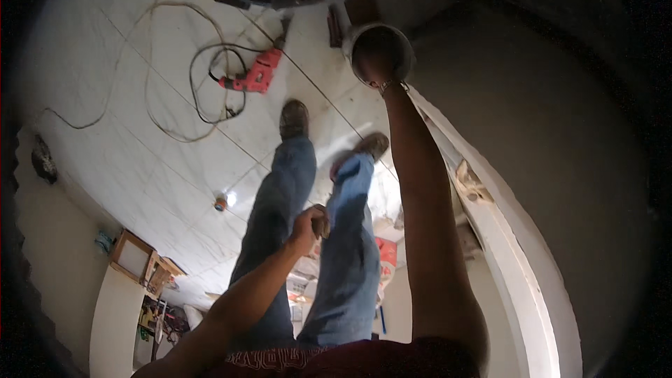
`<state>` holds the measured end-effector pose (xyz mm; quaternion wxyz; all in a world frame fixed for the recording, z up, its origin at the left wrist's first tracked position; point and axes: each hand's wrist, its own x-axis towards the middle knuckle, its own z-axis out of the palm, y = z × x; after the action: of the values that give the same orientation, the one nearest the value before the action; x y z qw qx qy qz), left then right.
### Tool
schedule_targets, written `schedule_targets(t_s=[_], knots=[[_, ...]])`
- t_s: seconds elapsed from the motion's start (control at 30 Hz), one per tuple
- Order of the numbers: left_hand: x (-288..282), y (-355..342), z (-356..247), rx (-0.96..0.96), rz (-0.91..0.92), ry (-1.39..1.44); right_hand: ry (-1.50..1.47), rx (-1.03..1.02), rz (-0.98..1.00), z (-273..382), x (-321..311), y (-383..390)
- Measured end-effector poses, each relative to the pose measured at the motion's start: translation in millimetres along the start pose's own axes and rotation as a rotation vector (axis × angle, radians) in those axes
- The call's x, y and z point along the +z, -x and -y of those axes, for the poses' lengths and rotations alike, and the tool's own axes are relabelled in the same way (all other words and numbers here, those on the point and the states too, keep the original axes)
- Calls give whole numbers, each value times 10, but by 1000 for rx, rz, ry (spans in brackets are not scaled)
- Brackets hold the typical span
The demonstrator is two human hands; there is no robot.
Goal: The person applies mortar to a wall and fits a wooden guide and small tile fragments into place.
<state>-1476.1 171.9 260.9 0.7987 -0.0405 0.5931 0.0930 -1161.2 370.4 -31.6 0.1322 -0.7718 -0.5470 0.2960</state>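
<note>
Glossy white tiles (126, 140) with grey veining run far ahead of me, and denim-clad legs (339, 238) end in scuffed brown shoes (294, 119). My left hand (303, 231) is near, in front of the thighs, fingers closed around a small, rough, dull-brown lump (321, 225).

And over to the container! A round, pale bucket (407, 49) stands far right, my right hand (378, 66) down inside it; it's dark in there, so I can't tell whether those fingers are apart or clamped, or what's inside.

Behind the bucket sits a reddish-brown block (361, 8). Far left of it lies a red power tool (255, 78), its black cord (193, 80) looped on the floor. Close along my right forearm, a white wall edge (514, 259) hems that side in; near left, there's a wooden frame (131, 255).
</note>
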Motion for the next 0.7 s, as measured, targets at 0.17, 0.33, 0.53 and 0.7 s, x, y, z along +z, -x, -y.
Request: schedule_targets(t_s=[0.17, 0.33, 0.53, 0.7], knots=[[60, -86, -32, -84, -168, 107, 280, -13, 8, -109, 69, -173], [-279, -84, -39, -53, -192, 95, 223, -326, -255, 21, 190, -11], [176, -172, 84, -120, 13, 120, 504, -456, 205, -739, -343, 190], [-258, -4, -36, 60, -79, 146, -244, 145, 296, 669, -833, 937]])
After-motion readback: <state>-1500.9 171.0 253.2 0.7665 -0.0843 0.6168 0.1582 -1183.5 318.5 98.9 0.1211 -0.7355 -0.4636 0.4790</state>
